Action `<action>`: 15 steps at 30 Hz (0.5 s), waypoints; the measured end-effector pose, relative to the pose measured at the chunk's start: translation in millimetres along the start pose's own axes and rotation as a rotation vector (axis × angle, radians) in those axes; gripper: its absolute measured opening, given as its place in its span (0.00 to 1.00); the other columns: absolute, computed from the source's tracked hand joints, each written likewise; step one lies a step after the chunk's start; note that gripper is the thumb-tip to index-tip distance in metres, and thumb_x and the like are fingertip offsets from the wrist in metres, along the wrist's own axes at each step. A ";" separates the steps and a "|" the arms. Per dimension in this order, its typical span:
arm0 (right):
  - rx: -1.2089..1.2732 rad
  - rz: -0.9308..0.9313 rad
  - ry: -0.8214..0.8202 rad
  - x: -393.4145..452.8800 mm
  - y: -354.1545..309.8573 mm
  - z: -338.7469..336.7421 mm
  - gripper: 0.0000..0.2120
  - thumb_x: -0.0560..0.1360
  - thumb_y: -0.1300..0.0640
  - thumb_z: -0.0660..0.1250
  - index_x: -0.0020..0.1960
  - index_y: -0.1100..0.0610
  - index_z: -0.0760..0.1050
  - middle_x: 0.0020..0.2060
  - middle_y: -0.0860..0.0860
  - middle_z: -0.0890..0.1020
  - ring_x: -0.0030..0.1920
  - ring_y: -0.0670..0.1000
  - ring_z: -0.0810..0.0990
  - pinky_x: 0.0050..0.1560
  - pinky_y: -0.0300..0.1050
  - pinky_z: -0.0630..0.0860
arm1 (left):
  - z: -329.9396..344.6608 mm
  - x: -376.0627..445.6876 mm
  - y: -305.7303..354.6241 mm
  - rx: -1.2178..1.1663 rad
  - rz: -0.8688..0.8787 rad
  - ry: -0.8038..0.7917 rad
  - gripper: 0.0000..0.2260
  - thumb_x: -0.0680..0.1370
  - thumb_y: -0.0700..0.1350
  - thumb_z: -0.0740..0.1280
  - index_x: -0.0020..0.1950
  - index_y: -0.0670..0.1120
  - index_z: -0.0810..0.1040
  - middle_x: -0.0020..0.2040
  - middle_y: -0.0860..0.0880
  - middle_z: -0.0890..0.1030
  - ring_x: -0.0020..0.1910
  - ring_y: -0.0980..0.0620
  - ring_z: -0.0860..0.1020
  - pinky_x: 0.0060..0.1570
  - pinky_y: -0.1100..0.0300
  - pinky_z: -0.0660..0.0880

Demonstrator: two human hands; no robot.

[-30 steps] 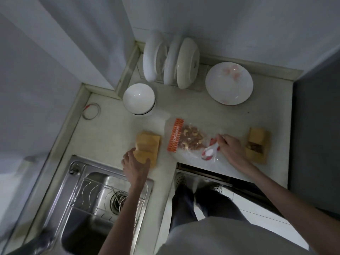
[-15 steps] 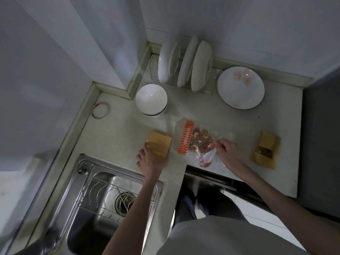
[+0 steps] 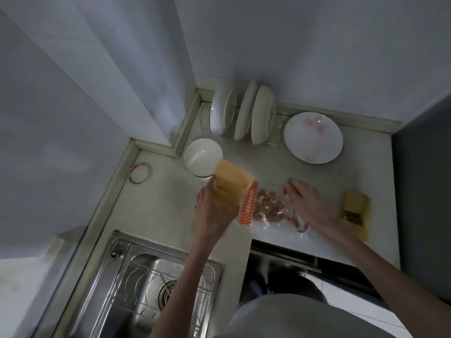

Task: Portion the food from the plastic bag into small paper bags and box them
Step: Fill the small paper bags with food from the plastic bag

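Note:
A clear plastic bag (image 3: 267, 211) of mixed nuts with an orange patterned strip lies on the counter (image 3: 170, 191). My left hand (image 3: 212, 211) grips a small brown paper bag (image 3: 230, 185), lifted off the counter and tilted, just left of the nut bag. My right hand (image 3: 307, 203) is at the right end of the plastic bag with curled fingers, pinching its clear film near a red-and-white spoon (image 3: 299, 222). A second brown paper bag (image 3: 355, 213), open with nuts showing inside, lies to the right.
A white bowl (image 3: 202, 157) sits behind the lifted paper bag. White plates stand in a rack (image 3: 244, 115) and a flat plate (image 3: 313, 137) lies by the wall. A steel sink (image 3: 146, 284) is at the lower left, a wire ring (image 3: 140, 172) at the left edge.
My left hand has picked the paper bag up from the counter and raised it beside the nut bag. My right hand has shifted along the plastic bag's right end.

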State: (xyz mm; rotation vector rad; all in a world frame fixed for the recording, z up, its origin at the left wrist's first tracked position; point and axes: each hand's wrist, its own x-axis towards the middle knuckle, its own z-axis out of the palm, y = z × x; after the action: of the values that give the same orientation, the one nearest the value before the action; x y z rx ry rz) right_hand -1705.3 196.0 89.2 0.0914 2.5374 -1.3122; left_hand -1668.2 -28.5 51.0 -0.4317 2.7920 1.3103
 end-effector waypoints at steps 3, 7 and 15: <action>0.084 -0.069 0.042 8.0 -22.9 -20.4 0.12 0.81 0.56 0.57 0.43 0.54 0.76 0.23 0.42 0.73 0.23 0.42 0.69 0.25 0.30 0.63 | -1.0 6.1 42.4 -0.032 0.179 -0.043 0.42 0.65 0.49 0.79 0.75 0.47 0.64 0.70 0.46 0.72 0.68 0.45 0.69 0.67 0.48 0.67; 0.229 -0.105 0.040 16.0 -52.2 -58.8 0.17 0.79 0.52 0.61 0.40 0.61 0.79 0.26 0.51 0.72 0.29 0.39 0.70 0.34 0.35 0.66 | -3.5 14.2 82.2 -0.044 0.369 -0.086 0.42 0.65 0.47 0.79 0.75 0.47 0.64 0.67 0.51 0.73 0.65 0.50 0.69 0.64 0.53 0.67; 0.180 -0.136 0.202 -7.1 -79.8 -122.5 0.17 0.76 0.58 0.66 0.30 0.61 0.70 0.25 0.46 0.68 0.28 0.43 0.66 0.31 0.38 0.62 | -12.1 24.8 151.4 -0.025 0.697 -0.230 0.43 0.63 0.46 0.78 0.75 0.52 0.64 0.68 0.56 0.67 0.68 0.57 0.64 0.67 0.47 0.67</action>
State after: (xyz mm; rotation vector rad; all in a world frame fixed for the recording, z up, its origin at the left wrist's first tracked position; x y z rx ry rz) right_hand -1740.1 248.9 221.2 0.0933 2.6239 -1.6606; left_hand -1730.3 48.4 168.9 0.7160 2.8130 1.3591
